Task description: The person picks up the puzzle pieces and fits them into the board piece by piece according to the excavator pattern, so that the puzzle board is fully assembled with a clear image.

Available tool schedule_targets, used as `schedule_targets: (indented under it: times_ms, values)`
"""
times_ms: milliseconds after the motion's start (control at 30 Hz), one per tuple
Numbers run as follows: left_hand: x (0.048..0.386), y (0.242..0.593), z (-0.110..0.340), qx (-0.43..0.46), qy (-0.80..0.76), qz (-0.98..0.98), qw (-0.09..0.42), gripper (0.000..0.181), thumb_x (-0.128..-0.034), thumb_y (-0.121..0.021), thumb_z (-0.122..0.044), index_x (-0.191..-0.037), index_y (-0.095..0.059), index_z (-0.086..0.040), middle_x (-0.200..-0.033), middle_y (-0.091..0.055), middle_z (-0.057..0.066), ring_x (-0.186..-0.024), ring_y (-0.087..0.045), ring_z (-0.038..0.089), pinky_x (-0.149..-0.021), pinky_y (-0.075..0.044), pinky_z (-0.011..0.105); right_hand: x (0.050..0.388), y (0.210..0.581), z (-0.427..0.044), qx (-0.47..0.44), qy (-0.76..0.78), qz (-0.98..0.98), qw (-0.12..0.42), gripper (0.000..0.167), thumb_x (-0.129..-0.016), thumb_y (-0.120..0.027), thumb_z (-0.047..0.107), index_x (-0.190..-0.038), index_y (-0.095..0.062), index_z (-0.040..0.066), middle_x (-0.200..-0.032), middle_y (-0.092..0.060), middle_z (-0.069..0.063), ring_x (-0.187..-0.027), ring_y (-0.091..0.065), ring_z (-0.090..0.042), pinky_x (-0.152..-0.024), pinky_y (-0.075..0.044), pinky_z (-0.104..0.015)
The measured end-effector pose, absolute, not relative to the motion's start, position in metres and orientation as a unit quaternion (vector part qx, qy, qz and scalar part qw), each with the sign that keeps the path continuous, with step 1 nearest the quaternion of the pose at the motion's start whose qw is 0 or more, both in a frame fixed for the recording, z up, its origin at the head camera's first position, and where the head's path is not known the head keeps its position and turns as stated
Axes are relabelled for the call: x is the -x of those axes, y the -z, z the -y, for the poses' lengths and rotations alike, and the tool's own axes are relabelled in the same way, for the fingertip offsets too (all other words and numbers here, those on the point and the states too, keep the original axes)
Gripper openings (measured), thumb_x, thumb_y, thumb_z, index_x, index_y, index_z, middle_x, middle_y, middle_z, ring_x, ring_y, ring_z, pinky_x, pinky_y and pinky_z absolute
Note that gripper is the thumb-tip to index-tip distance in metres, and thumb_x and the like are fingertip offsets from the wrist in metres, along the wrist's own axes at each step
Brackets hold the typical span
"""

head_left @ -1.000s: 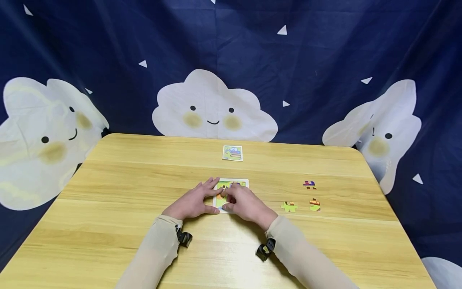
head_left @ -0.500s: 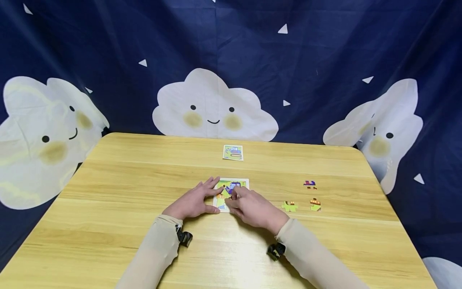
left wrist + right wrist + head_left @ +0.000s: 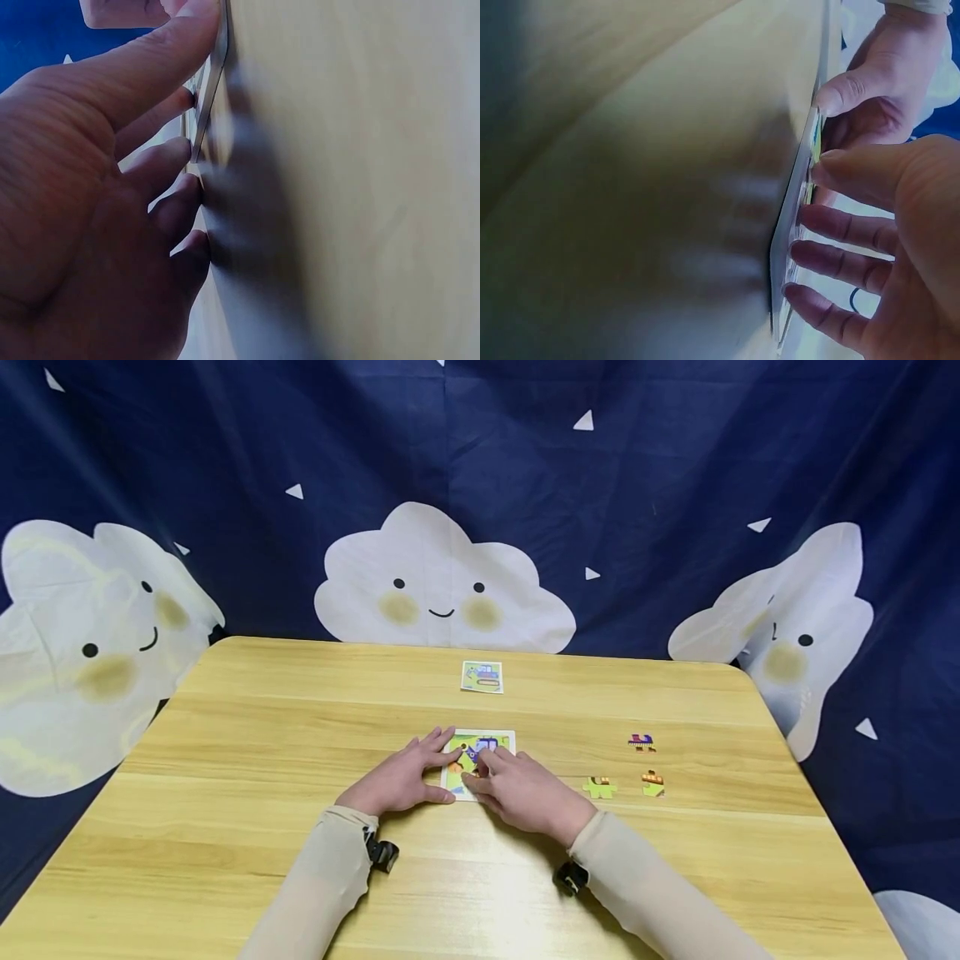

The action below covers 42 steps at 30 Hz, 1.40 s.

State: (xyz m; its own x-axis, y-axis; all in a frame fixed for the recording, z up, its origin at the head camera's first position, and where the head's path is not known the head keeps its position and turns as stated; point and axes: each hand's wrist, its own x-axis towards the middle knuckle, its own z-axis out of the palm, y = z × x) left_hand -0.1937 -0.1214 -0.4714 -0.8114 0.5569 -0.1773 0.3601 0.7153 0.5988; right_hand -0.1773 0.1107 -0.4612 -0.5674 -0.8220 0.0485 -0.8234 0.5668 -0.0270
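A white-edged puzzle board (image 3: 448,792) with a colourful vehicle picture lies on the table between the hands. My left hand (image 3: 401,778) rests its thumb and fingertips along the board's left side, fingers spread. Over the lower right part of the board, my right hand (image 3: 528,793) touches the surface with its thumb and fingertips; the hand hides that part, and whether a piece is under the fingers cannot be told. In the right wrist view, the right hand's thumb (image 3: 855,171) and fingers bear on the board (image 3: 781,244).
Three loose puzzle pieces lie to the right: a purple one (image 3: 641,742), a green one (image 3: 600,788) and an orange-green one (image 3: 653,783). A small picture card (image 3: 482,677) lies behind the board. A dark blue cloud-print curtain (image 3: 630,485) hangs behind the table (image 3: 225,743).
My right hand has shifted right and a little lower over the board, uncovering more of the blue vehicle picture. My left hand has stayed in place on the board's left side.
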Motion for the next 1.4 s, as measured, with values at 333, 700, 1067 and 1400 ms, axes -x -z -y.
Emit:
schedule_targets:
  times_ms: [333, 700, 1067, 1400]
  values:
    - [0.193, 0.473, 0.122, -0.246, -0.281, -0.91, 0.18, 0.069, -0.0857, -0.076, -0.032, -0.146, -0.048, -0.013, -0.162, -0.015, 0.002, -0.147, -0.008, 0.033, -0.115, -0.013, 0.057, 0.181, 0.466, -0.112, -0.478, -0.033, 0.878, 0.019, 0.04, -0.099, -0.059, 0.027, -0.139, -0.06, 0.022, -0.104, -0.05, 0.0, -0.093, -0.048, -0.016, -0.068, -0.048, -0.032]
    - [0.195, 0.47, 0.123, -0.252, -0.282, -0.908, 0.178, 0.069, -0.0862, -0.076, -0.032, -0.146, -0.047, -0.012, -0.162, -0.015, 0.004, -0.146, -0.009, 0.038, -0.114, -0.014, 0.06, 0.186, 0.459, -0.108, -0.476, -0.001, 0.88, 0.002, 0.037, -0.099, -0.057, 0.027, -0.136, -0.062, 0.025, -0.104, -0.05, -0.001, -0.095, -0.049, -0.018, -0.066, -0.05, -0.034]
    - [0.194, 0.472, 0.123, -0.254, -0.284, -0.907, 0.179, 0.069, -0.0857, -0.077, -0.032, -0.145, -0.048, -0.012, -0.162, -0.016, 0.004, -0.146, -0.009, 0.036, -0.114, -0.014, 0.059, 0.191, 0.465, -0.114, -0.511, -0.038, 0.858, 0.012, 0.039, -0.099, -0.058, 0.023, -0.138, -0.06, 0.022, -0.098, -0.049, 0.0, -0.087, -0.045, -0.015, -0.065, -0.046, -0.03]
    - [0.194, 0.472, 0.123, -0.263, -0.273, -0.908, 0.18, 0.07, -0.0869, -0.076, -0.033, -0.147, -0.046, -0.012, -0.162, -0.015, 0.004, -0.147, -0.008, 0.031, -0.116, -0.013, 0.056, 0.188, 0.461, -0.114, -0.477, -0.033, 0.877, -0.042, 0.039, -0.101, -0.055, 0.028, -0.14, -0.057, 0.029, -0.101, -0.046, 0.003, -0.093, -0.042, -0.014, -0.067, -0.045, -0.032]
